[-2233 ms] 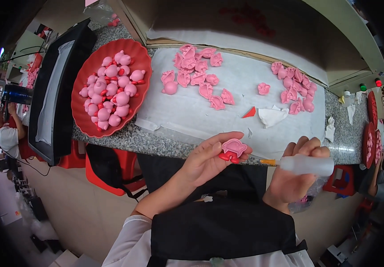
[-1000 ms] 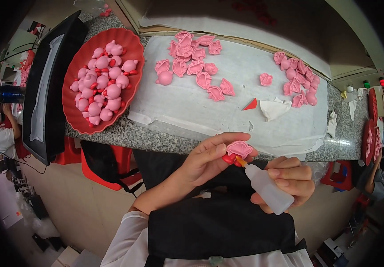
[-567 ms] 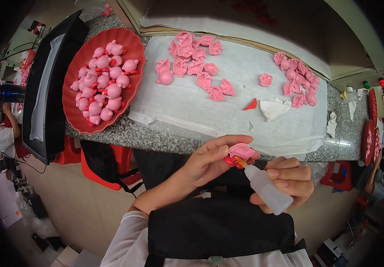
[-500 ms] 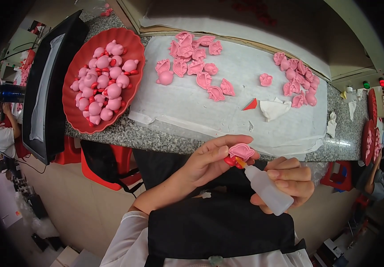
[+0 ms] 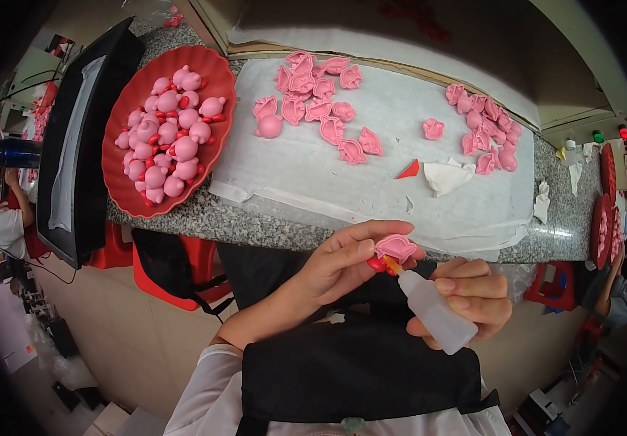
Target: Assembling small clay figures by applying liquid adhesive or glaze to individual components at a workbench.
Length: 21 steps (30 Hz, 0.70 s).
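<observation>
Granite counter edge (image 5: 270,225), hands below (clear of it), pink piece (image 5: 396,248), glue bottle (image 5: 433,312)

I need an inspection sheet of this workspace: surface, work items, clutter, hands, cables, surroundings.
Surface: speckled stone counter under a white sheet.
Work items: pink shell piece; white squeeze bottle, its orange tip at the piece.
Clutter: loose pink pieces; red tray of pink figures; red scrap; crumpled white scrap.
Hands: left hand pinches the piece; right hand grips the bottle.
Cables: nothing seen.
Surroundings: black panel; other people at both edges.
</observation>
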{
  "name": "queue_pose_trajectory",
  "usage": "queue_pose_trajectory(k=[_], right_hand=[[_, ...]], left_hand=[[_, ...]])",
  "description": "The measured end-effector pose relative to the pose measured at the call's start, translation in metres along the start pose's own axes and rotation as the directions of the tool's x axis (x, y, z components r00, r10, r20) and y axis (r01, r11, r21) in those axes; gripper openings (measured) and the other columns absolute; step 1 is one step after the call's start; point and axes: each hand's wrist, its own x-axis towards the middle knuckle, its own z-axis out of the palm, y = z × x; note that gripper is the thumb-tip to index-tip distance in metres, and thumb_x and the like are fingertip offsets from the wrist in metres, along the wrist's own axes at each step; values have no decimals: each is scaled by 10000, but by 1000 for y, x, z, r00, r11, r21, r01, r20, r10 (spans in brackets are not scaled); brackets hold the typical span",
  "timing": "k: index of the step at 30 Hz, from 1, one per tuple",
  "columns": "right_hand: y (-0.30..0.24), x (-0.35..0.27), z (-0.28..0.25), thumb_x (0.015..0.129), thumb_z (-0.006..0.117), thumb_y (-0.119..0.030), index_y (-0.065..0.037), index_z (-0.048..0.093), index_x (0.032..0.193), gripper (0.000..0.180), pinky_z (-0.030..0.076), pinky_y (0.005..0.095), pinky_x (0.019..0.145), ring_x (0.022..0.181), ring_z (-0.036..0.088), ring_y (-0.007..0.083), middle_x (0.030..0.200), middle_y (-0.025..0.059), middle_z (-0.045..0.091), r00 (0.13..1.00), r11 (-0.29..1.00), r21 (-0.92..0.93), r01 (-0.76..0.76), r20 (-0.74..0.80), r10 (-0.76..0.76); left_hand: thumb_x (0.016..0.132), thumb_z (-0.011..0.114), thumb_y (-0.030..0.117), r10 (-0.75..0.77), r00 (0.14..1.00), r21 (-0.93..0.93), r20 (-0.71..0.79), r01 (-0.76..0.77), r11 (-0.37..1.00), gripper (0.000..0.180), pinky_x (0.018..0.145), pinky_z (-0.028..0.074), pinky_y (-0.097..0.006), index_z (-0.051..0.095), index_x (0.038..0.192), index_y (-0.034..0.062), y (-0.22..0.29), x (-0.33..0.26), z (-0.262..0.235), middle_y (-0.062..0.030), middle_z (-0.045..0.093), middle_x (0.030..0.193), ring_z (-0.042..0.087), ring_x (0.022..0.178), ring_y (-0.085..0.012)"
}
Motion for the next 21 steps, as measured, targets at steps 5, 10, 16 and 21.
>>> queue_pose_trajectory(k=[5,10,16,21], right_hand=[[-1,0,-2,512,770,-96,-13,420,879,514,398,222,439,574,429,162,812,131,466,1000,1000,10,-5,19,5],[-3,-1,-3,519,765,-92,-11,418,888,513,395,224,429,575,422,162,812,135,466,1000,1000,5,2,4,-2],[1,-2,-4,513,766,-90,-6,413,895,526,391,224,423,577,423,167,820,142,468,999,1000,8,19,50,-19],[-1,-1,0,505,770,-87,-5,419,884,523,378,223,416,575,416,164,819,144,470,999,999,-25,34,7,-34]], left_hand=[[789,481,266,-3,1000,-1,5,3,1000,473,860,345,-375,366,1152,-15,0,0,-1,-236,467,1063,474,978,-282],[787,486,267,-8,1000,4,-7,8,1000,473,861,343,-379,368,1154,-6,1,-1,0,-236,466,1064,473,979,-285],[788,484,273,1,1000,26,-10,-1,1000,477,860,342,-381,366,1155,-6,0,-1,0,-239,463,1068,473,977,-283],[788,483,278,3,1000,49,-12,-3,999,477,857,341,-378,367,1155,-4,1,0,1,-242,463,1068,476,969,-282]])
